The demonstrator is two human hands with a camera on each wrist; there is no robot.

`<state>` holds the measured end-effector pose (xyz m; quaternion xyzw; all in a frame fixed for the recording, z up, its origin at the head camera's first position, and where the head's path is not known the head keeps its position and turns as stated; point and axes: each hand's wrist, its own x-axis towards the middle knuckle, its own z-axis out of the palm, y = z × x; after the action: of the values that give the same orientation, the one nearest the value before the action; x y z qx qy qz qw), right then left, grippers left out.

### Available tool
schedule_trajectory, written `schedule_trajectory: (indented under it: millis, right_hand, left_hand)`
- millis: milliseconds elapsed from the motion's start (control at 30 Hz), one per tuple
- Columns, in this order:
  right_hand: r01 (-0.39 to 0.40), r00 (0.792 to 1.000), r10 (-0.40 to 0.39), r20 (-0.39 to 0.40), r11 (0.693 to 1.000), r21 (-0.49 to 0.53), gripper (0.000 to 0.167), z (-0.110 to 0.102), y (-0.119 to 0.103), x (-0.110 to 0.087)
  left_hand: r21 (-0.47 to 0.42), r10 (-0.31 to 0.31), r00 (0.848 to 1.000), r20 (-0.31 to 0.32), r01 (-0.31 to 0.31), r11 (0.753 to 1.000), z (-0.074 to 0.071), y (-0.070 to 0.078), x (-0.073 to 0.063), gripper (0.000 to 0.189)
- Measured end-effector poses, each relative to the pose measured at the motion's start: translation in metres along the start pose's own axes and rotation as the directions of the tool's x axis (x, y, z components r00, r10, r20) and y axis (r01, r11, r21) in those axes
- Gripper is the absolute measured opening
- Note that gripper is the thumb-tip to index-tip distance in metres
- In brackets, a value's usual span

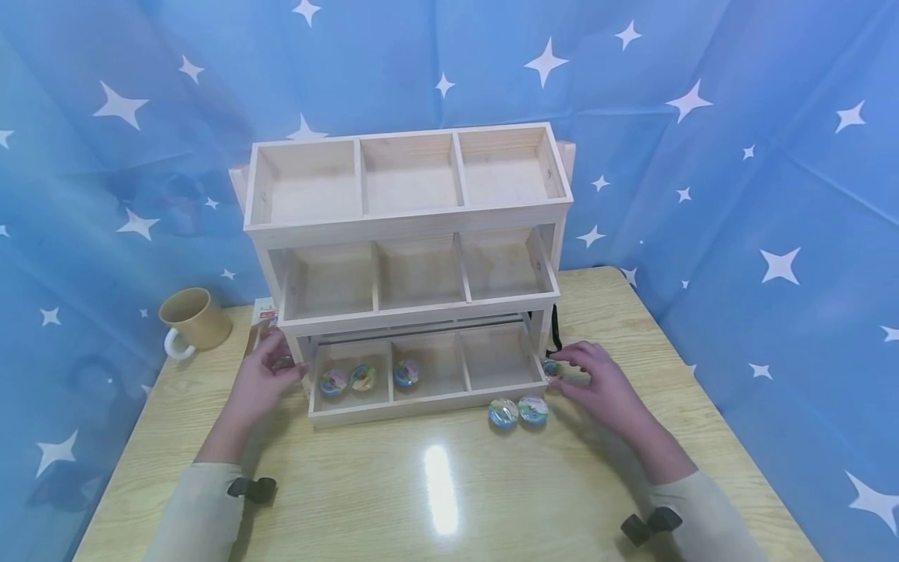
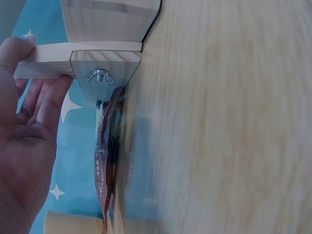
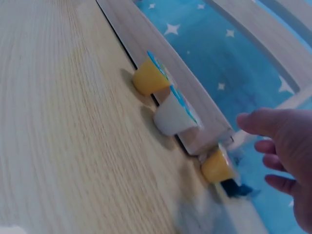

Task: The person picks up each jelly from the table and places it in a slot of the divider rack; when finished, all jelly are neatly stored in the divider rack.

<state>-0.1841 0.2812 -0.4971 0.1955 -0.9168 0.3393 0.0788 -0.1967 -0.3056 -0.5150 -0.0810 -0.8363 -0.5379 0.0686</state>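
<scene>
A three-tier wooden rack [image 1: 414, 226] with divided trays stands on the table. My left hand [image 1: 263, 378] is at its lower left side; in the left wrist view the thumb and fingers [image 2: 56, 100] pinch a wooden part of the frame. My right hand [image 1: 597, 386] is beside the lower right corner, fingers apart around a small jelly cup [image 3: 218, 165], with a gap visible in the right wrist view. A yellow jelly cup [image 3: 150, 77] and a white one [image 3: 173, 114] stand in front of the bottom tray. Several more cups, including one jelly cup [image 1: 406, 374], lie in its left and middle compartments.
A tan mug [image 1: 197, 318] with a white handle stands at the back left of the table. Behind the left hand is a printed packet [image 2: 103, 161]. A black strap [image 1: 556, 328] hangs by the rack's right leg. Blue star-patterned cloth [image 1: 702, 156] surrounds the table.
</scene>
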Motion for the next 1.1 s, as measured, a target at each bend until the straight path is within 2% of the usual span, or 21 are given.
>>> schedule_trajectory:
  millis: [267, 467, 667, 1100]
  right_hand:
    - [-0.056, 0.997, 0.055, 0.049, 0.998, 0.007, 0.045, 0.002, 0.010, -0.002]
    - [-0.068, 0.995, 0.068, 0.077, 0.998, -0.013, 0.053, 0.006, 0.014, -0.001]
    - [-0.082, 0.993, 0.084, 0.088, 0.996, -0.029, 0.055, 0.010, 0.019, 0.000]
    - [-0.114, 0.989, 0.116, 0.089, 0.993, -0.032, 0.048, 0.016, 0.025, 0.001]
  left_hand:
    - [0.009, 0.002, 1.000, -0.002, -0.002, 1.000, 0.000, -0.001, 0.000, 0.070]
    - [-0.006, 0.001, 1.000, 0.002, -0.001, 1.000, -0.001, -0.002, 0.001, 0.069]
    - [0.016, 0.005, 1.000, -0.005, -0.005, 1.000, -0.001, -0.001, 0.001, 0.068]
    - [0.009, 0.000, 1.000, -0.004, 0.000, 1.000, 0.000, -0.001, 0.000, 0.070]
